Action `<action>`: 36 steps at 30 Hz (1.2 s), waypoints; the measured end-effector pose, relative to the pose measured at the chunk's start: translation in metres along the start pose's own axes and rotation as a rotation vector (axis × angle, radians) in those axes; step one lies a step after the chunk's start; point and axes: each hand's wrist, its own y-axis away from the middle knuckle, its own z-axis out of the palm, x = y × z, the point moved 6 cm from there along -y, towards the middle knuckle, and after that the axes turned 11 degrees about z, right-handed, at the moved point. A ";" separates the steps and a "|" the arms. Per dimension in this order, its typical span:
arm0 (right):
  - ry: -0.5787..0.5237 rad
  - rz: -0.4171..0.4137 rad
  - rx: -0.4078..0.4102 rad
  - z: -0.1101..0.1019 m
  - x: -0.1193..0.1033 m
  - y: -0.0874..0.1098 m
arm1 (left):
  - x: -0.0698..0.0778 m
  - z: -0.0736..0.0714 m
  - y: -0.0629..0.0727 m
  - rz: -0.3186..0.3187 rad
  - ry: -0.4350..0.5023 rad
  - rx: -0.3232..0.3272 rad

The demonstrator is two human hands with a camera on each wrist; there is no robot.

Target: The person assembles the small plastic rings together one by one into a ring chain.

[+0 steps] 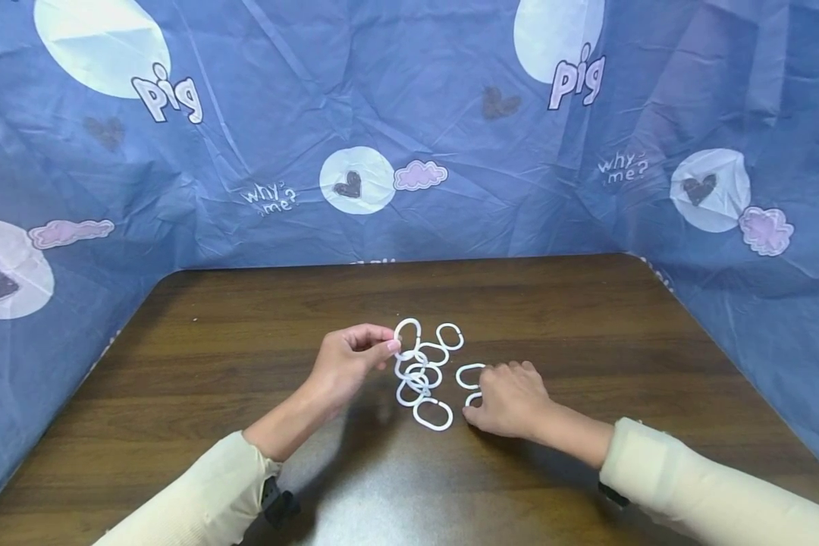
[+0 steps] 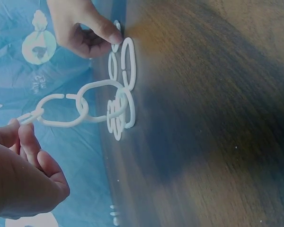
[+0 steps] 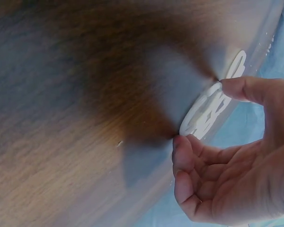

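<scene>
A blue backdrop (image 1: 409,91) printed with pale circles, hearts and lettering fills the upper half of the head view, above a dark wood-grain worktop (image 1: 246,318). Pale sleeves (image 1: 198,493) reach in from the lower left and lower right of the frame. Near the centre, the left hand (image 1: 344,365) pinches an end link of a white chain (image 1: 419,381) between thumb and fingers, lifting that end; the rest lies bunched on the worktop at mid-frame. Right of centre, the right hand (image 1: 508,398) holds a white link (image 1: 468,399) on the worktop, thumb and fingertip at opposite ends. Another white oval (image 1: 459,377) lies just above it, partly behind the hand.
</scene>
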 end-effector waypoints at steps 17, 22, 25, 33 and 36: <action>-0.024 -0.047 0.052 0.001 0.000 -0.002 | 0.000 0.001 0.000 0.000 0.004 -0.001; -0.063 -0.065 0.064 -0.001 0.001 -0.003 | -0.001 0.001 -0.001 -0.004 0.007 -0.002; -0.112 -0.076 0.088 -0.008 0.002 -0.006 | -0.001 0.001 -0.001 -0.003 0.010 -0.001; -0.304 -0.047 0.063 -0.030 0.008 -0.021 | 0.000 0.001 -0.001 0.002 0.018 0.005; -0.392 -0.012 0.015 -0.035 0.012 -0.025 | 0.000 0.001 0.000 0.006 0.018 0.003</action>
